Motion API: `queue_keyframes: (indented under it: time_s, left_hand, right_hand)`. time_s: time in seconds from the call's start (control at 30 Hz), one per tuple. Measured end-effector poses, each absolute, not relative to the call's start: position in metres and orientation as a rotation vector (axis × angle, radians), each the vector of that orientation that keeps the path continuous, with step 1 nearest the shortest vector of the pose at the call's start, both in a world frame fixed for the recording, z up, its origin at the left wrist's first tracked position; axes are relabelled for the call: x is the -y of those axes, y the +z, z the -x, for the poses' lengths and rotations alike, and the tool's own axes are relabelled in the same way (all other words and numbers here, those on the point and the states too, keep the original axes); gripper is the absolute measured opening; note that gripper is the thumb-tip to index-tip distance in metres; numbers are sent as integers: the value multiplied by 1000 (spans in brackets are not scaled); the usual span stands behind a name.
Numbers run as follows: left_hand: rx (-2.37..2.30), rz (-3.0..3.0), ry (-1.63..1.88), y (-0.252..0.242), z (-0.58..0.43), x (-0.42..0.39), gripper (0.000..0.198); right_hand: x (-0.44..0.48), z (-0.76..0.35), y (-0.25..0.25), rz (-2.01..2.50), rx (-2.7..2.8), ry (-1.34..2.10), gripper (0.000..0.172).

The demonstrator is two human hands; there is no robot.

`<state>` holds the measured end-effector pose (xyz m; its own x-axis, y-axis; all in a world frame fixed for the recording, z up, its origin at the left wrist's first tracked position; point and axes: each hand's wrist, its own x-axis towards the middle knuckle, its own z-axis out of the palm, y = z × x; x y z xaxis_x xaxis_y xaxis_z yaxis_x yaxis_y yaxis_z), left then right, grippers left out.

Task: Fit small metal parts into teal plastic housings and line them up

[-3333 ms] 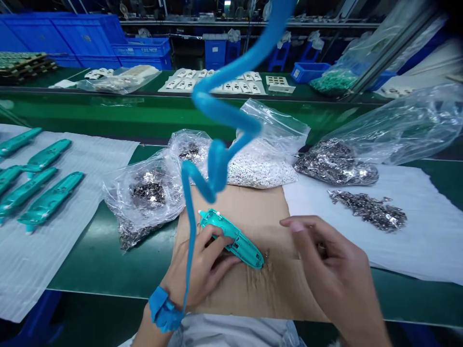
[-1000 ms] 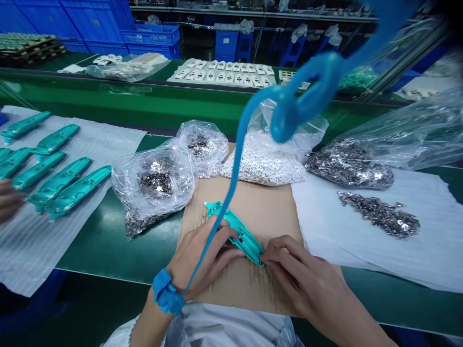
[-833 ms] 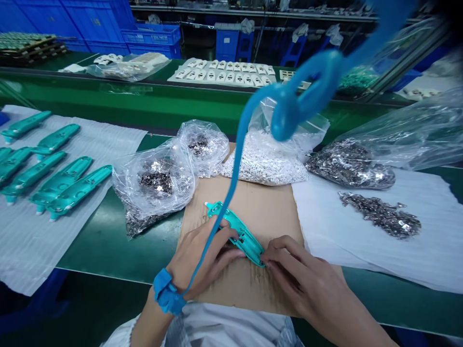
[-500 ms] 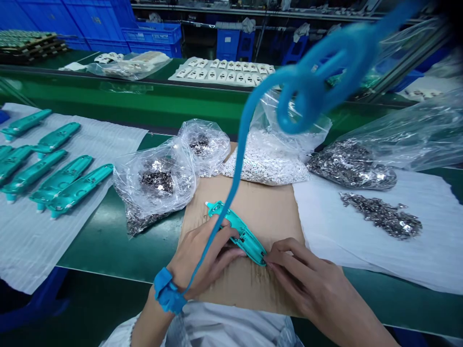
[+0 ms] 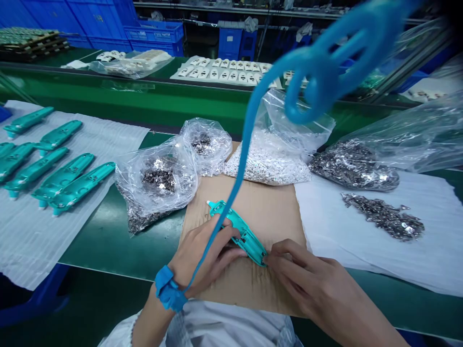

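Observation:
A teal plastic shell point(image 5: 238, 226) with a white tip lies slantwise over a brown cardboard sheet point(image 5: 278, 202), its open inner side facing up. My left hand point(image 5: 206, 253), with a blue band at the wrist, grips the shell around its middle. At the shell's lower right end is my right hand point(image 5: 300, 270), its thumb and fingertips pinched together against the edge. Whatever lies between those fingertips is too small to make out. A blue coiled cord point(image 5: 240, 168) runs up from the wristband across the view and hides part of the shell.
Several teal shells point(image 5: 77, 185) lie on white foam point(image 5: 90, 226) at left. Behind the cardboard stand bags of metal parts point(image 5: 159, 180) and white pieces point(image 5: 267, 159). Loose metal pieces point(image 5: 383, 216) lie on the right sheet, below another bag point(image 5: 356, 164). White parts point(image 5: 224, 72) rest on the back ledge.
The whole view has shifted slightly, and the blue cord's coil has swung a little to the right. Both hands keep nearly the same places on the shell.

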<state>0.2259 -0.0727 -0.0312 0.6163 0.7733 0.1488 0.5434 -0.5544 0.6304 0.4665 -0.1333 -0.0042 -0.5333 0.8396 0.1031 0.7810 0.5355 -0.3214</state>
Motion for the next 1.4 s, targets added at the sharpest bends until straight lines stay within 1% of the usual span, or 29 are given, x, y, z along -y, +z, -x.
queue_keyframes:
  time_s: [0.1, 0.33, 0.63, 0.77, 0.87, 0.97, 1.03, 1.1, 1.17, 1.4]
  left_hand:
    - [-1025, -2317, 581, -31, -225, 72, 20]
    - [-1027, -2314, 570, -31, -225, 74, 23]
    - [-1019, -2338, 561, -32, -224, 74, 30]
    - [-1016, -2321, 565, -32, -224, 74, 26]
    - [-983, -2300, 584, -32, -225, 73, 23]
    - [-972, -2294, 572, -31, -225, 73, 25]
    - [-975, -2319, 579, -29, -226, 73, 28]
    - [-971, -2351, 599, -29, -226, 73, 29]
    - [-966, -2376, 607, -29, -225, 73, 27]
    - [-967, -2392, 636, -34, -223, 73, 29]
  right_hand:
    - [133, -466, -4, 1363, 2576, 330, 30]
    - [132, -465, -4, 1294, 2609, 240, 35]
    - [129, -466, 0, 1357, 2488, 519, 28]
    - [136, -461, 2, 1464, 2218, 683, 19]
    - [142, -455, 4, 1499, 1710, 812, 20]
    - [139, -443, 6, 1288, 1074, 957, 31]
    - [133, -433, 7, 1154, 840, 1013, 30]
    - [125, -423, 6, 1116, 758, 1018, 23]
    - [121, -415, 2, 1120, 728, 1031, 20]
    - [122, -396, -15, 1104, 729, 1027, 21]
